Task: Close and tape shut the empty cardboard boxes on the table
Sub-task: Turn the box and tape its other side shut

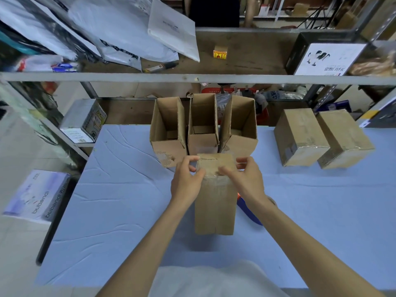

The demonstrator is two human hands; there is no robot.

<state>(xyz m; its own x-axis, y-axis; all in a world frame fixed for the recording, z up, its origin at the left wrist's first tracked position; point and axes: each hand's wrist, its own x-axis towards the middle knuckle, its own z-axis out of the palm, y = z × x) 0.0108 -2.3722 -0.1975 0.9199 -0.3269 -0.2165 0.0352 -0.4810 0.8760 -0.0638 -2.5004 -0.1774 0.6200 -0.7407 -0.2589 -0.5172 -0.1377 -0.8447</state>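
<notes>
A closed cardboard box (215, 202) lies in the middle of the blue table (111, 211), with clear tape across its far end. My left hand (186, 181) grips the box's left far corner, fingers curled on the taped edge. My right hand (246, 179) grips the right far corner, thumb pressing on the tape. Behind it stand three open, empty boxes side by side: left (168, 129), middle (203, 125), right (240, 127). Two taped boxes (300, 136) (342, 138) sit at the right.
A blue object (248, 211), partly hidden by the box and my right forearm, lies just right of the box. A metal shelf rail (192, 78) crosses overhead with mailer bags (120, 28). A printed white box (36, 196) sits off the table's left edge.
</notes>
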